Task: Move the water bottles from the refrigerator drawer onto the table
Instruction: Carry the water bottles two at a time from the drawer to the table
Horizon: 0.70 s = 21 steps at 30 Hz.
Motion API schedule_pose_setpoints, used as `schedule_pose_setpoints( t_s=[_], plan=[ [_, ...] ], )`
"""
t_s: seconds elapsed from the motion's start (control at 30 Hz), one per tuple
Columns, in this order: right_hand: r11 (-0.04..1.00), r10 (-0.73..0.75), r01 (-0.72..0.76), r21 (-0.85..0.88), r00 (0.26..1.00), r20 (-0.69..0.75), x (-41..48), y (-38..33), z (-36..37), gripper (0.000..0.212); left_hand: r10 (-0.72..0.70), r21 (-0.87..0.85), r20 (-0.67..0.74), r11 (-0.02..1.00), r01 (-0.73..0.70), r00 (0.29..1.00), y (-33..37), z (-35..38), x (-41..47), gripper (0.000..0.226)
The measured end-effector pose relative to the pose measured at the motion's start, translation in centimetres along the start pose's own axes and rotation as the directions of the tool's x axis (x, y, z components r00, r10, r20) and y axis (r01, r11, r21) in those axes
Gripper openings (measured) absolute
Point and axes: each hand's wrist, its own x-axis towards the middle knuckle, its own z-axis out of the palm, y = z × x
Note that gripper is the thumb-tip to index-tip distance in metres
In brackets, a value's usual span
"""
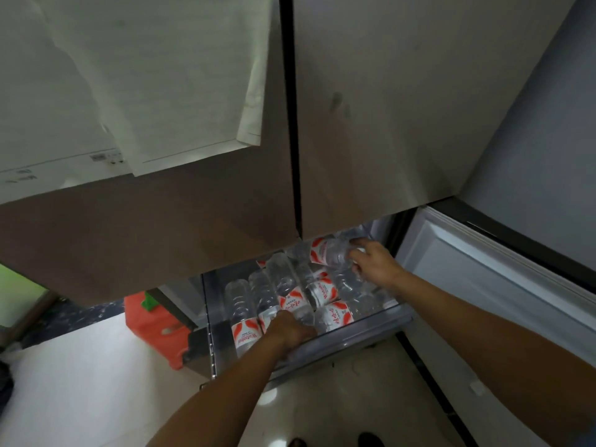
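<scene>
The pulled-out refrigerator drawer (364, 337) holds several clear water bottles with red and white labels, lying on their sides. My right hand (374, 264) is at the drawer's far right and is closed around one bottle (329, 253), lifted slightly above the pile. My left hand (292, 330) reaches in at the drawer's near edge and grips another bottle (300, 312) among the pile; its fingers are partly hidden. More bottles (242, 314) lie at the left of the drawer.
The brown refrigerator doors (193, 204) hang closed above the drawer, with white paper (145, 91) stuck on the left one. An open lower door (483, 285) stands to the right. An orange-red container (154, 327) sits on the pale floor at left. No table is in view.
</scene>
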Motion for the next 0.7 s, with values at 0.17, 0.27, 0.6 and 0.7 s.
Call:
schedule_pose_setpoints(
  t_s=[0.17, 0.27, 0.6, 0.7],
  plan=[
    [0.991, 0.046, -0.055, 0.124, 0.996, 0.072, 0.6, 1.2, 0.3, 0.036, -0.099, -0.054, -0.117, 0.994, 0.093, 0.988, 1.2, 1.4, 0.8, 0.099],
    [0.989, 0.034, -0.048, 0.139, 0.995, 0.096, 0.8, 1.5, 0.3, 0.031, -0.170, -0.083, -0.153, 0.984, 0.158, 0.974, 2.0, 2.1, 1.7, 0.105],
    [0.988, -0.118, 0.128, -0.084, 0.987, 0.109, -0.2, 1.7, -0.1, 0.039, -0.050, 0.053, -0.481, 0.995, 0.085, 0.876, 1.7, 3.0, -0.3, 0.083],
    [0.961, -0.218, 0.232, -0.150, 0.970, 0.105, -0.9, 1.7, 0.1, 0.028, 0.193, 0.271, -0.607, 0.962, -0.028, 0.771, 1.4, 3.7, -2.6, 0.064]
  ],
)
